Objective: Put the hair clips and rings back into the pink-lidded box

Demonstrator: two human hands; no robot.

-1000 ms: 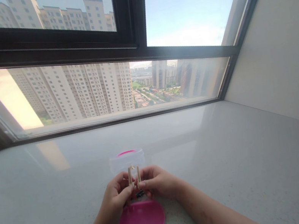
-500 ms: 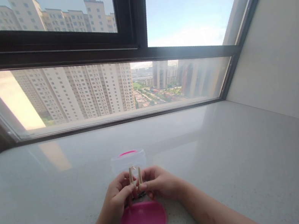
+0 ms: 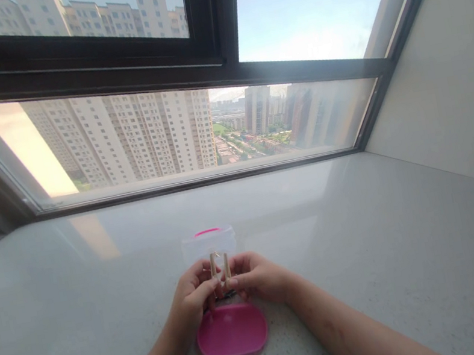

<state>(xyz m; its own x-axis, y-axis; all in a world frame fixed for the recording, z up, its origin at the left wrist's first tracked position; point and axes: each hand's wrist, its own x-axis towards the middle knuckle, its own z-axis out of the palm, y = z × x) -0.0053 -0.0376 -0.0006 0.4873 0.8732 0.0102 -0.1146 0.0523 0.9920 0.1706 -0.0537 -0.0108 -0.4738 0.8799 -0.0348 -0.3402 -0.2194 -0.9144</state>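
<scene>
My left hand (image 3: 193,292) pinches a narrow tan-gold strip (image 3: 213,265), which stands upright between thumb and fingers. A second, similar tan-gold strip (image 3: 227,266) is upright in the closed fingers of my right hand (image 3: 257,277). The two strips are side by side with a small gap; their exact kind is unclear. Just below the hands lies a shallow pink lid (image 3: 232,331), its hollow side up. Small dark objects (image 3: 229,294) show partly beneath my fingers, too hidden to name. Beyond the hands sits a clear plastic container (image 3: 189,247) with a pink handle.
Everything rests on a pale speckled counter (image 3: 369,252). A dark window frame (image 3: 201,182) borders its far edge, and a white wall (image 3: 446,91) rises on the right. Tall buildings (image 3: 142,133) stand outside the glass.
The whole view has shifted a little, so the hands, lid and container appear slightly higher and farther right. Both hands keep their hold on the strips.
</scene>
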